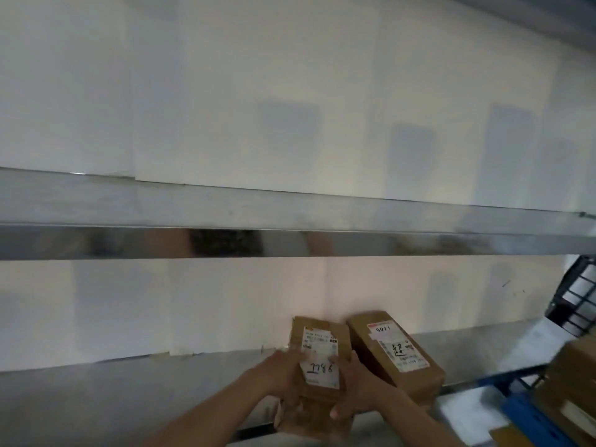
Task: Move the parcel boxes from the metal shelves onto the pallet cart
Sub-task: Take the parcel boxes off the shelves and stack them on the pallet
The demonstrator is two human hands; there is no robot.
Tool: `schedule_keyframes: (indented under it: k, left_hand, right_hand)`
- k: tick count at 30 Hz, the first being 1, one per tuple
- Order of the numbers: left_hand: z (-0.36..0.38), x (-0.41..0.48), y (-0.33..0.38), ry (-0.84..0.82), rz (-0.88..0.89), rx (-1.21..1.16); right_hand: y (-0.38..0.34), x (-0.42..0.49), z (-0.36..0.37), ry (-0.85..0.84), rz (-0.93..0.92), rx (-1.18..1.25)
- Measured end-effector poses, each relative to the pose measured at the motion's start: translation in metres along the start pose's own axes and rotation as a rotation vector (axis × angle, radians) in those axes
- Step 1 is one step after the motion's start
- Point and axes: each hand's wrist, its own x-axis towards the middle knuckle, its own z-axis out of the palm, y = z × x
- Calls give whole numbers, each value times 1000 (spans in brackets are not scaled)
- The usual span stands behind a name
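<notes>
A small brown parcel box (317, 337) with a white label marked 7786 sits at the front of the lower metal shelf (96, 395). My left hand (283, 369) grips its left side and my right hand (353, 387) grips its right side, thumb at the near corner. A second brown parcel box (395, 353) with a white label lies just to its right on the same shelf. At the lower right, more brown boxes (571, 379) rest on the blue pallet cart (529, 417); the image is blurred there.
The upper metal shelf (290, 217) runs across the middle of the view with nothing on it. A white wall stands behind both shelves. A black wire cage (577, 295) shows at the right edge.
</notes>
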Motion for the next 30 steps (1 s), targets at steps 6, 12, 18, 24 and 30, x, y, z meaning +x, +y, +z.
schedule_keyframes:
  k: [6,12,18,24,30]
  left_hand:
    - [-4,-17,-11,-78,16,25]
    - [1,-38,-24,-59,88,-60]
    - [12,-60,-35,83,234,-181]
    - [-22,-73,3,130,422,-312]
    - [-32,-65,73,185,519,-188]
  right_hand:
    - [-23,-7,23,63,2,20]
    - [-39,-24,50,143,54,100]
    - [-50,-38,70,281,50,72]
    - [-57,-68,38,490,4,164]
    - [-39,-119,-8,671,3,243]
